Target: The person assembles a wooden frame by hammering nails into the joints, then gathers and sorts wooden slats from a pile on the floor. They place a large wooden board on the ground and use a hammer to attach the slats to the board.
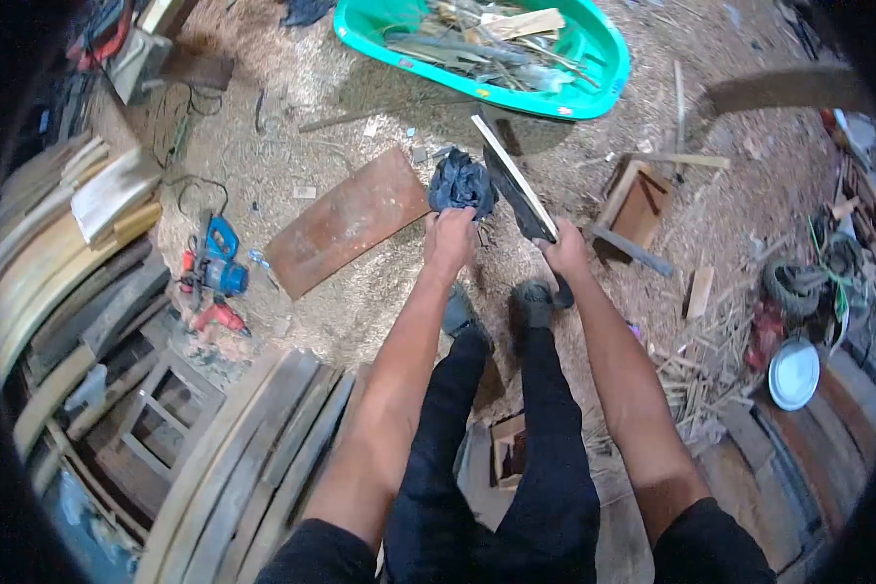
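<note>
My left hand is closed on a crumpled dark blue-grey cloth, bunched beyond the fingertips. In my right hand is the near end of a flat board, tilted on edge, with a pale edge and a dark face turned toward the cloth. Cloth and board are held apart, above the shavings-covered floor. Just left of the cloth, a reddish-brown wooden panel lies on the ground. My feet are below and between the hands.
A green tub of wood scraps stands ahead. Blue and red power tools with cords lie left. Stacked planks line the near left. To the right are a small wooden box, a white lid and loose sticks.
</note>
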Action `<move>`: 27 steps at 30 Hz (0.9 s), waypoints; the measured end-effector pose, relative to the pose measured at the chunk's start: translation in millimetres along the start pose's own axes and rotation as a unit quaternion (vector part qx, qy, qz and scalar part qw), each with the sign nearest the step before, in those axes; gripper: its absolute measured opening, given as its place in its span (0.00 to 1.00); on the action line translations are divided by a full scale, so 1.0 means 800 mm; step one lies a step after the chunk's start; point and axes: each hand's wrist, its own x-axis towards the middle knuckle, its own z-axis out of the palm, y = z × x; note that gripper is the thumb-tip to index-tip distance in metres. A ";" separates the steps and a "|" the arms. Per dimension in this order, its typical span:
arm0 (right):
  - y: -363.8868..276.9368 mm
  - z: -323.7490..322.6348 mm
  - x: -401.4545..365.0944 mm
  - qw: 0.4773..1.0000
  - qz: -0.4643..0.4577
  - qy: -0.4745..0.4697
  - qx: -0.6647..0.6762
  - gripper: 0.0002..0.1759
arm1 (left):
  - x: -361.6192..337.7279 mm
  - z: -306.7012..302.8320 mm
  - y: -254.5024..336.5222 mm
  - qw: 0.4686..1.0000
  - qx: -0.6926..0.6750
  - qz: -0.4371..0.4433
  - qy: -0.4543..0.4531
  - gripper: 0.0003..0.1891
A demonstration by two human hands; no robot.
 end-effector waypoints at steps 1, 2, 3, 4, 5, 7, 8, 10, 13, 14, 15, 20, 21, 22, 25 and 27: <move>-0.004 0.006 0.027 0.999 -0.038 -0.008 0.011 0.28 | 0.011 0.018 -0.010 1.000 0.014 -0.018 -0.017 0.12; -0.001 0.008 0.044 0.991 0.005 -0.059 0.118 0.27 | 0.016 0.039 -0.021 0.998 0.025 -0.037 -0.040 0.12; 0.024 0.038 0.061 0.996 -0.005 -0.033 0.087 0.26 | 0.028 0.047 -0.024 0.987 0.029 -0.088 -0.135 0.15; 0.054 0.063 0.087 0.998 -0.018 -0.005 0.054 0.26 | 0.034 0.073 -0.038 0.997 0.003 -0.051 -0.053 0.17; 0.085 0.080 0.111 0.998 -0.027 -0.022 0.060 0.25 | 0.027 0.101 -0.049 0.999 -0.024 -0.020 0.026 0.19; 0.110 0.092 0.130 0.997 -0.026 -0.054 0.043 0.25 | -0.007 0.136 -0.051 0.994 -0.050 -0.015 0.100 0.23; 0.099 0.082 0.136 0.998 -0.023 -0.060 0.024 0.24 | -0.015 0.138 -0.049 0.994 -0.046 -0.032 0.098 0.25; 0.110 0.083 0.145 0.997 -0.041 -0.038 -0.059 0.23 | -0.034 0.143 -0.054 0.994 -0.040 -0.062 0.081 0.28; 0.104 0.068 0.129 0.990 -0.114 0.028 -0.074 0.19 | -0.086 0.132 -0.057 0.993 -0.050 -0.100 0.030 0.30; 0.095 0.068 0.117 0.988 -0.127 0.045 -0.076 0.18 | -0.102 0.125 -0.058 0.990 -0.061 -0.122 0.033 0.30; 0.081 0.069 0.105 0.985 -0.143 0.063 -0.077 0.18 | -0.116 0.116 -0.060 0.986 -0.071 -0.145 0.037 0.30; -0.033 0.072 0.018 0.988 -0.157 0.005 -0.012 0.13 | -0.174 0.071 -0.071 0.946 -0.149 -0.281 0.065 0.25; -0.055 0.080 0.004 0.985 -0.171 -0.014 -0.004 0.13 | -0.184 0.067 -0.077 0.933 -0.169 -0.313 0.053 0.24; -0.075 0.091 -0.004 0.982 -0.187 -0.031 0.004 0.13 | -0.189 0.060 -0.085 0.920 -0.189 -0.341 0.043 0.22; -0.106 0.150 0.004 0.971 -0.230 -0.054 -0.015 0.14 | -0.199 0.043 -0.130 0.897 -0.185 -0.394 0.074 0.20; -0.128 0.196 0.028 0.969 -0.232 -0.080 -0.017 0.15 | -0.209 0.071 -0.197 0.890 -0.139 -0.414 0.128 0.21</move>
